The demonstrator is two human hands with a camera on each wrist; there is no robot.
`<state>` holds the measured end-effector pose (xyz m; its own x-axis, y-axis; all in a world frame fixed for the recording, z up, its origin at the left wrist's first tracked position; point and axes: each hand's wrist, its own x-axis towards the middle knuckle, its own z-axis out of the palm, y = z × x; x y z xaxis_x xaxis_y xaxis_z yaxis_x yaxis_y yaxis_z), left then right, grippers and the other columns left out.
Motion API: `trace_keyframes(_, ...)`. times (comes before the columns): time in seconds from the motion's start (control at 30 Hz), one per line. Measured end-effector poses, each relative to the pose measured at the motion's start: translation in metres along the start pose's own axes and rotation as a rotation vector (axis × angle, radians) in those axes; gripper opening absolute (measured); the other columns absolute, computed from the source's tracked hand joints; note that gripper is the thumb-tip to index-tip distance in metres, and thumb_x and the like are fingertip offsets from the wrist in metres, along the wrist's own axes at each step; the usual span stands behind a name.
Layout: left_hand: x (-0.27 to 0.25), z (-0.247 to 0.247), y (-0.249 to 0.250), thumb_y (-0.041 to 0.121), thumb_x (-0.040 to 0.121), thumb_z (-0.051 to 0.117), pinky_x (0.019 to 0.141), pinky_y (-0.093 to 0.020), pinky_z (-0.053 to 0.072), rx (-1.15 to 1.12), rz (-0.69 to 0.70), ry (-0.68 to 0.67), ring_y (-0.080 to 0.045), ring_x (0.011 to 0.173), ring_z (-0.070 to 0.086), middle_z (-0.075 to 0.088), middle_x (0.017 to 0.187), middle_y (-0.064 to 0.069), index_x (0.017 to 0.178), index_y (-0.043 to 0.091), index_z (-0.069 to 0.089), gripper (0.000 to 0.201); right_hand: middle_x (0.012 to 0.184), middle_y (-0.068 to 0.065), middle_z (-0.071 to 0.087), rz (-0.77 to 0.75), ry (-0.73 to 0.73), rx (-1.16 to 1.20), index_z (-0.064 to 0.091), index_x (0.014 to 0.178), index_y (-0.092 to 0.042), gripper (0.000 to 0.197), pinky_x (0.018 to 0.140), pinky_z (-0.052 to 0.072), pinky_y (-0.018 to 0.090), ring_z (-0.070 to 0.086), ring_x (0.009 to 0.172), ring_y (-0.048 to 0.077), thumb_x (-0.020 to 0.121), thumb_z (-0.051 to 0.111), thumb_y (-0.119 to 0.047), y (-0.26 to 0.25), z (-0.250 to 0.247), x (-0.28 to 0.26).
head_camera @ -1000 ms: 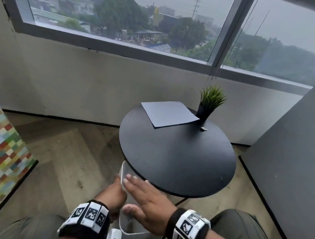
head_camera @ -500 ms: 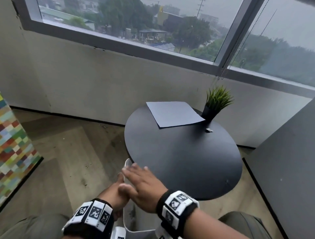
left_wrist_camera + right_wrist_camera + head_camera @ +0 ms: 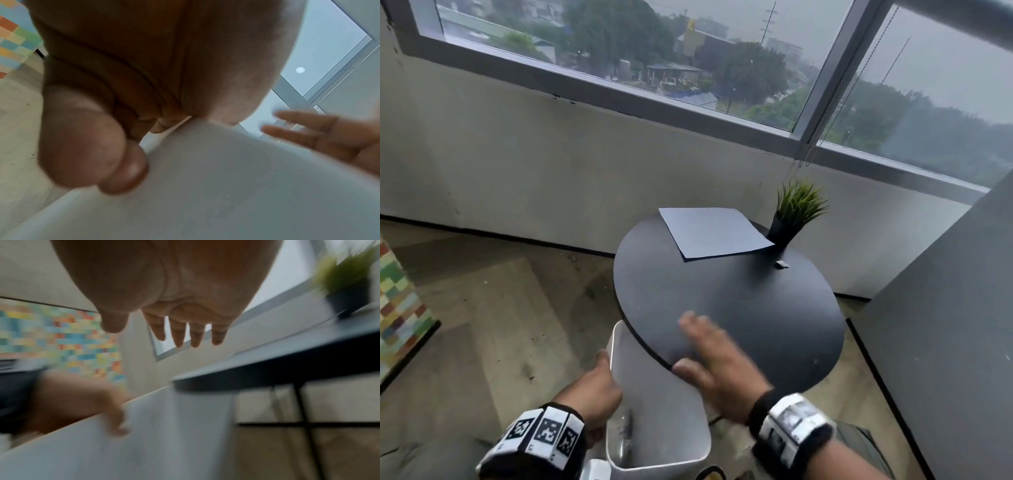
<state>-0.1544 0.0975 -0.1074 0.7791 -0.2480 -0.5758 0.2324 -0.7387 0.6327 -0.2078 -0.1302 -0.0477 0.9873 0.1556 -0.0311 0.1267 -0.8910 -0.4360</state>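
A white plastic bin point(image 3: 654, 411) stands on the floor, tucked partly under the near edge of a round black table point(image 3: 739, 301). My left hand point(image 3: 599, 387) grips the bin's left rim, with the thumb point(image 3: 92, 146) on the outer wall point(image 3: 226, 186) and the fingers curled over the edge. Over the table's near edge my right hand point(image 3: 715, 359) is open and blurred, fingers straight point(image 3: 185, 331), holding nothing. A small crumpled scrap point(image 3: 780, 263) lies on the table near the plant.
A grey sheet of paper point(image 3: 712, 231) lies at the table's far side, next to a small potted plant point(image 3: 794, 212). A dark partition point(image 3: 945, 325) stands close on the right. A colourful panel point(image 3: 397, 298) is at the left, and the window wall is behind.
My right hand has swung from the bin's mouth up and right, over the table's near edge. My left hand has kept hold of the bin's rim.
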Motion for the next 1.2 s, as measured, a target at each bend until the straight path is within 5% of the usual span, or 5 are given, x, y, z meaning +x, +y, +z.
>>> trace_keyframes(0.2, -0.002, 0.001, -0.001, 0.009, 0.084, 0.032, 0.046, -0.039, 0.054, 0.027, -0.006, -0.002, -0.031, 0.047, 0.061, 0.066, 0.089, -0.024, 0.153, 0.021, 0.016, 0.071, 0.163, 0.004, 0.011, 0.930, 0.070, -0.142, 0.023, 0.152, -0.021, 0.079, 0.117, 0.015, 0.054, 0.009, 0.148, 0.029, 0.090, 0.029, -0.070, 0.121, -0.040, 0.003)
trace_keyframes(0.47, 0.002, 0.009, 0.007, 0.020, 0.090, 0.038, 0.052, -0.029, 0.049, 0.026, -0.006, 0.010, -0.031, 0.066, 0.066, 0.067, 0.108, -0.020, 0.156, 0.022, 0.011, 0.071, 0.163, -0.012, 0.000, -0.145, -0.297, -0.011, 0.010, 0.154, -0.033, 0.072, 0.121, -0.005, 0.032, -0.005, 0.149, 0.004, 0.095, 0.040, -0.061, -0.038, 0.016, -0.014)
trace_keyframes(0.73, -0.002, 0.003, 0.009, 0.014, 0.089, 0.033, 0.043, -0.025, 0.046, 0.046, -0.012, -0.015, -0.023, 0.055, 0.060, 0.065, 0.106, -0.019, 0.160, 0.023, 0.003, 0.077, 0.163, 0.008, 0.002, 0.626, -0.193, -0.219, 0.010, 0.155, -0.022, 0.087, 0.121, 0.010, 0.045, 0.005, 0.149, 0.034, 0.088, 0.034, -0.072, 0.088, -0.048, 0.066)
trace_keyframes(1.0, 0.010, 0.006, 0.006, 0.017, 0.085, 0.034, 0.041, -0.034, 0.051, 0.049, -0.006, -0.042, -0.029, 0.049, 0.064, 0.068, 0.095, -0.018, 0.157, 0.033, 0.003, 0.080, 0.163, -0.010, 0.003, -0.197, -0.416, -0.281, 0.011, 0.153, -0.035, 0.080, 0.119, 0.003, 0.036, -0.002, 0.150, 0.012, 0.087, 0.032, -0.074, 0.000, -0.020, 0.049)
trace_keyframes(1.2, 0.016, 0.007, 0.001, 0.011, 0.085, 0.032, 0.061, -0.035, 0.049, 0.098, -0.023, -0.007, -0.039, 0.086, 0.068, 0.067, 0.117, -0.021, 0.155, 0.019, 0.013, 0.073, 0.162, -0.009, -0.014, 0.456, -0.321, -0.307, 0.000, 0.152, -0.037, 0.088, 0.114, 0.007, 0.063, -0.012, 0.149, 0.029, 0.081, 0.024, -0.083, 0.041, -0.016, 0.063)
